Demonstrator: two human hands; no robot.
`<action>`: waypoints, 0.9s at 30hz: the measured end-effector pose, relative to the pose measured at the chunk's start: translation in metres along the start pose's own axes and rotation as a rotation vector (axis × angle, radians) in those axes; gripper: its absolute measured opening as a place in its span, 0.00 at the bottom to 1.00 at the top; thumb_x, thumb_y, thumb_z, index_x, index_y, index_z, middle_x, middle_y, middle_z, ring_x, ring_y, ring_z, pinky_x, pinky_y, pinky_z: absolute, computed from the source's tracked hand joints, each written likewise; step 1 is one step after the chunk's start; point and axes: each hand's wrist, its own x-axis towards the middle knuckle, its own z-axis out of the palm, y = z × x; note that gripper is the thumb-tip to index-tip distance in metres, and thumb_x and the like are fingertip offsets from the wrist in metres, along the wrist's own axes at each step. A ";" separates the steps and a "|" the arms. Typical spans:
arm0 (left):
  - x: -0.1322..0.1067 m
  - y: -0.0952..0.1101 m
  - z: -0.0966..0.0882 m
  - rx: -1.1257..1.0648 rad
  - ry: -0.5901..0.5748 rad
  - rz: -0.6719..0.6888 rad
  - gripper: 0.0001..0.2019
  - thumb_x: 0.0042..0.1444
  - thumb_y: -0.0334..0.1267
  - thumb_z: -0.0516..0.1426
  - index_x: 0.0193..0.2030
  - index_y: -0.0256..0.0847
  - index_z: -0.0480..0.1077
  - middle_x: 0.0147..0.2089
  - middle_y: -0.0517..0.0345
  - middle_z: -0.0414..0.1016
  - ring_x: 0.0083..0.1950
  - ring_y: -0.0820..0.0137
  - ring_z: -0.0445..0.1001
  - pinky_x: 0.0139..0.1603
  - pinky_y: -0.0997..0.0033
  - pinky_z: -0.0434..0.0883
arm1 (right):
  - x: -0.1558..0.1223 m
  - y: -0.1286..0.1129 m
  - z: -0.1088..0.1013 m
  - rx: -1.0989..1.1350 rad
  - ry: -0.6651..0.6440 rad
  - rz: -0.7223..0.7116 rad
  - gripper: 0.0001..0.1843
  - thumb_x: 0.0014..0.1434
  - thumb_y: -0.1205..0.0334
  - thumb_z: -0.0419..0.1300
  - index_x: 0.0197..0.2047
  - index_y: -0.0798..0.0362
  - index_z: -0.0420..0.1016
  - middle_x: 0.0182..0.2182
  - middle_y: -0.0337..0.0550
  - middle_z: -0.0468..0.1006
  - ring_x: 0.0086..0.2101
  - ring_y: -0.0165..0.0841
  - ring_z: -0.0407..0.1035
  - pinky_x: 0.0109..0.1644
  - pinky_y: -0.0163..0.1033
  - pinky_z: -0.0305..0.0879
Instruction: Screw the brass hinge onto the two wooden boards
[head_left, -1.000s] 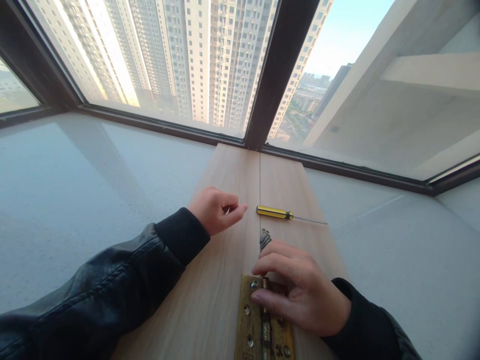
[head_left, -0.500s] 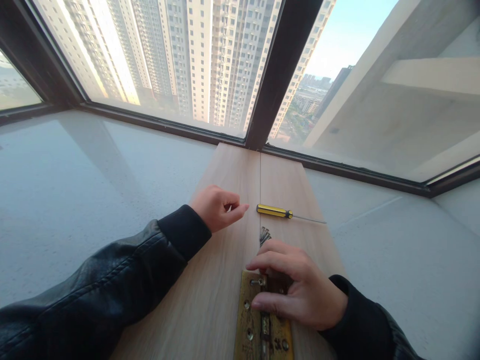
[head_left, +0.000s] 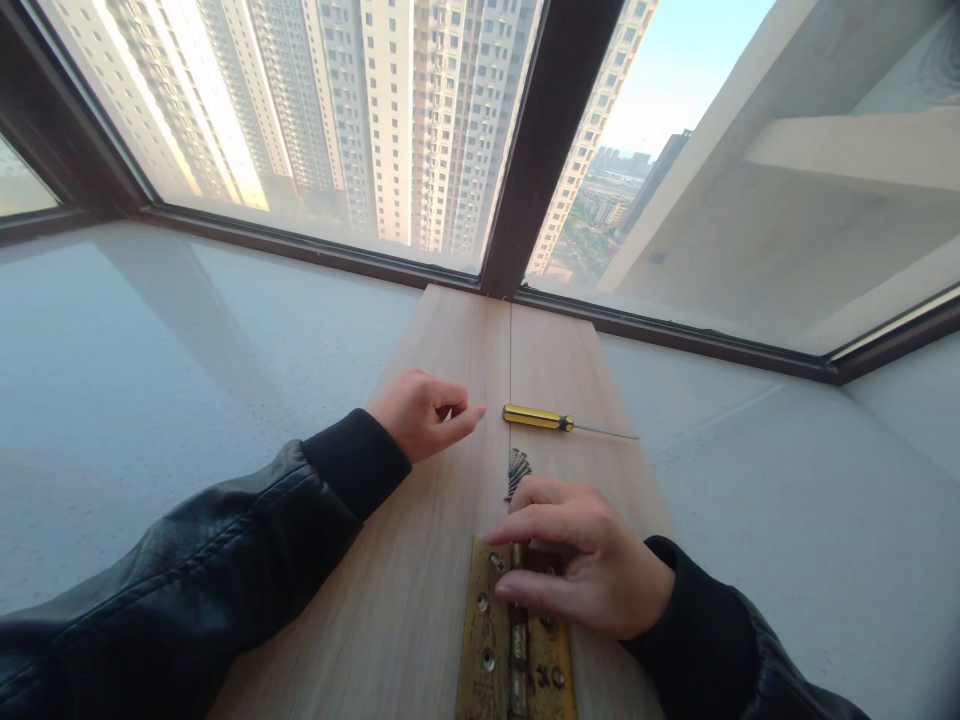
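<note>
A brass hinge (head_left: 480,640), worn and opened flat, lies on the wooden boards near the bottom of the view, its knuckle along the seam. My right hand (head_left: 581,555) is over its upper part, thumb and fingers apart, with nothing visibly gripped. Between thumb and forefinger, a small screw (head_left: 496,563) shows at the hinge's upper left hole. Just beyond the right fingers lies a small pile of screws (head_left: 517,468), partly covered by them. My left hand (head_left: 425,415) is loosely closed above the left board, near a screwdriver (head_left: 536,417) with a yellow and black handle.
Two pale wooden boards (head_left: 420,500) lie side by side and reach the dark window frame (head_left: 517,180). A white speckled sill (head_left: 247,370) spreads on both sides. Tall buildings (head_left: 390,120) stand outside the glass.
The screw at the upper left hole lay sideways across the plate; now it looks shorter, seemingly more upright at the hole. The whole scene has shifted slightly left; both hands hold much the same pose.
</note>
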 end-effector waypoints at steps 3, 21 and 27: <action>0.000 0.000 0.000 -0.004 -0.002 0.006 0.20 0.54 0.41 0.55 0.14 0.35 0.59 0.14 0.69 0.45 0.18 0.81 0.44 0.20 0.79 0.48 | 0.000 0.001 0.001 -0.003 -0.016 -0.020 0.17 0.70 0.54 0.56 0.37 0.59 0.77 0.30 0.43 0.67 0.28 0.30 0.62 0.32 0.33 0.56; 0.000 -0.001 0.001 0.003 -0.001 -0.002 0.20 0.54 0.42 0.55 0.14 0.35 0.59 0.14 0.69 0.44 0.18 0.81 0.43 0.20 0.78 0.47 | 0.001 0.002 0.003 0.005 -0.013 -0.003 0.14 0.66 0.58 0.61 0.33 0.60 0.74 0.29 0.42 0.66 0.29 0.29 0.61 0.32 0.33 0.53; 0.000 -0.002 0.001 0.009 -0.007 -0.001 0.20 0.54 0.42 0.55 0.14 0.35 0.59 0.14 0.69 0.44 0.19 0.80 0.43 0.20 0.78 0.47 | 0.002 -0.002 0.001 0.026 -0.033 -0.018 0.08 0.63 0.65 0.57 0.42 0.57 0.77 0.31 0.41 0.67 0.27 0.28 0.61 0.31 0.32 0.55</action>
